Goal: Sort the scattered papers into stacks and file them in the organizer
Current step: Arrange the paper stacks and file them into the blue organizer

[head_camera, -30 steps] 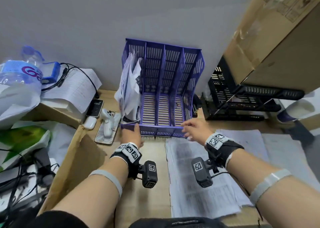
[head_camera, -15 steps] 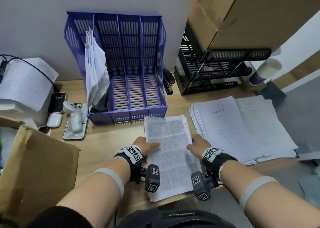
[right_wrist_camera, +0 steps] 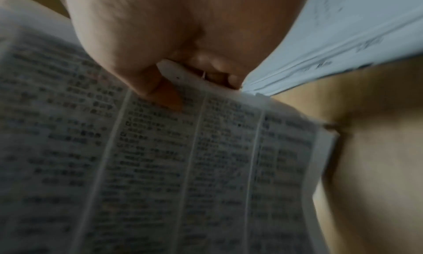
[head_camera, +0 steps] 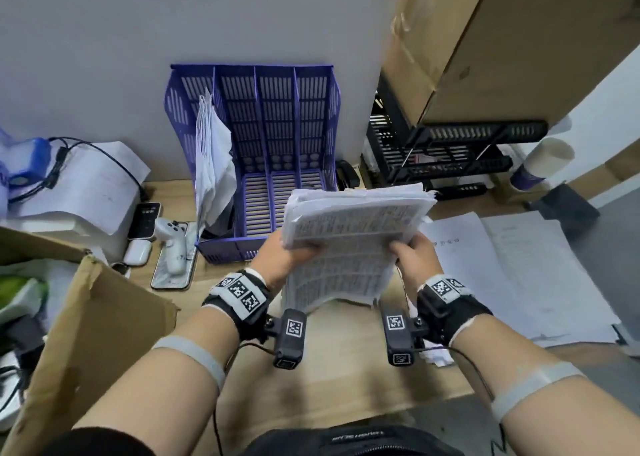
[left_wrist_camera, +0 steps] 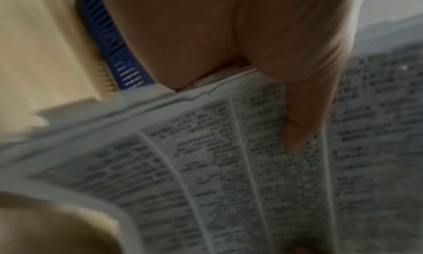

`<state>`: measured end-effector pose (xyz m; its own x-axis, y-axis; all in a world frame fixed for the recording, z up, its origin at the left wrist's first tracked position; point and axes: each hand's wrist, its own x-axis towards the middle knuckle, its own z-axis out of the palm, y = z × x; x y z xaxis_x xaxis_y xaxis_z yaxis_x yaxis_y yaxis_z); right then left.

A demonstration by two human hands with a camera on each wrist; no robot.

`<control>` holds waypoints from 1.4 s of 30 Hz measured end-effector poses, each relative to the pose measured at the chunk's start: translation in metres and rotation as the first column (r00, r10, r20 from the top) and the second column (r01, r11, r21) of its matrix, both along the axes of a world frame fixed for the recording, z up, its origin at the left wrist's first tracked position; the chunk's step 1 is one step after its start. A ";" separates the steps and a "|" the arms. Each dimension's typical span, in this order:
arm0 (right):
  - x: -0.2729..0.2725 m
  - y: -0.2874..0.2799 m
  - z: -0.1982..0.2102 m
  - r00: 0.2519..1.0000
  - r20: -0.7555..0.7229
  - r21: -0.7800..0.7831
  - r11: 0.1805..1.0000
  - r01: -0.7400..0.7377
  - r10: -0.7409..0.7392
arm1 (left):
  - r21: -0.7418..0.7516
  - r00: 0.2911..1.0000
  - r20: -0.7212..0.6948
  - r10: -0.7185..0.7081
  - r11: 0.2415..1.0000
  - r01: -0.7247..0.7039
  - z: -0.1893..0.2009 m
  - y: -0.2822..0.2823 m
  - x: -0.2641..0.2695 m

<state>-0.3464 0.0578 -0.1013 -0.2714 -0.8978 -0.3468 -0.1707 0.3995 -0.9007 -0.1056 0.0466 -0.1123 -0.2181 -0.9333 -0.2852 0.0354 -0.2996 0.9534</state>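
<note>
A thick stack of printed papers (head_camera: 349, 240) is lifted off the desk, held by both sides in front of the purple organizer (head_camera: 263, 136). My left hand (head_camera: 289, 253) grips its left edge, thumb on the top sheet (left_wrist_camera: 297, 131). On the other side my right hand (head_camera: 414, 254) pinches the right edge, thumb on top (right_wrist_camera: 160, 91) and fingers under. The organizer stands against the wall; its leftmost slot holds some limp sheets (head_camera: 213, 164), the other slots show nothing in them. More papers (head_camera: 512, 275) lie flat on the desk to the right.
A black organizer (head_camera: 443, 157) under a large cardboard box (head_camera: 512, 39) stands at the back right. A phone, a white controller (head_camera: 171, 244) and an earbud case lie left of the purple organizer. An open cardboard box (head_camera: 90, 334) sits at front left.
Both hands came back from the organizer's front edge to the printed stack lying on the desk, took it by its sides and raised it toward the organizer.
</note>
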 end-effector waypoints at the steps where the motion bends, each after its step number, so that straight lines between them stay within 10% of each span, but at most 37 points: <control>1: 0.006 -0.002 0.006 0.998 0.038 -0.027 0.998 0.052 -0.051 | -0.039 0.999 0.031 0.010 0.999 -0.009 0.002 -0.001 0.004; 10: 0.018 0.001 -0.019 0.933 -0.334 0.290 0.957 -0.033 0.133 | -0.086 0.920 0.360 0.157 0.987 -0.135 -0.013 0.019 0.009; 16: 0.089 -0.005 0.043 0.863 0.209 0.144 0.858 -0.493 0.461 | -0.219 0.879 0.469 0.083 0.975 0.025 0.004 -0.003 0.005; 22: 0.133 -0.023 0.093 0.795 -0.351 0.031 0.855 -0.518 0.495 | -0.454 0.934 0.357 0.021 0.877 0.154 0.039 -0.004 0.016; 25: 0.127 -0.036 0.105 0.848 -0.392 0.036 0.928 -0.372 0.355 | -0.405 0.947 0.310 0.083 0.913 0.053 0.032 -0.006 0.041; 27: 0.123 -0.042 0.114 0.845 -0.385 0.076 0.926 -0.371 0.370 | -0.407 0.856 0.367 0.365 0.890 -0.205 0.022 -0.010 0.059; 29: 0.124 -0.044 0.125 0.836 -0.371 0.067 0.909 -0.410 0.405 | -0.444 0.589 0.532 0.609 0.792 -0.418 0.014 -0.012 0.075; 32: 0.130 -0.045 0.139 0.847 -0.277 0.085 0.890 -0.448 0.453 | -0.334 0.348 0.691 0.634 0.707 -0.624 0.014 -0.016 0.092; 38: 0.144 -0.048 0.152 0.816 -0.196 0.113 0.839 -0.533 0.545 | -0.313 0.338 0.612 0.715 0.611 -0.727 0.017 -0.043 0.109; 42: 0.166 -0.064 0.152 0.779 -0.222 0.140 0.809 -0.570 0.587 | -0.141 0.482 0.703 0.523 0.767 -0.626 0.025 -0.055 0.122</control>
<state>-0.1802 -0.0058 0.0503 0.2098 -0.8923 -0.3999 -0.5968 0.2071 -0.7752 0.0165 -0.0088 -0.0869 0.6541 -0.7237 -0.2200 -0.3804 -0.5661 0.7314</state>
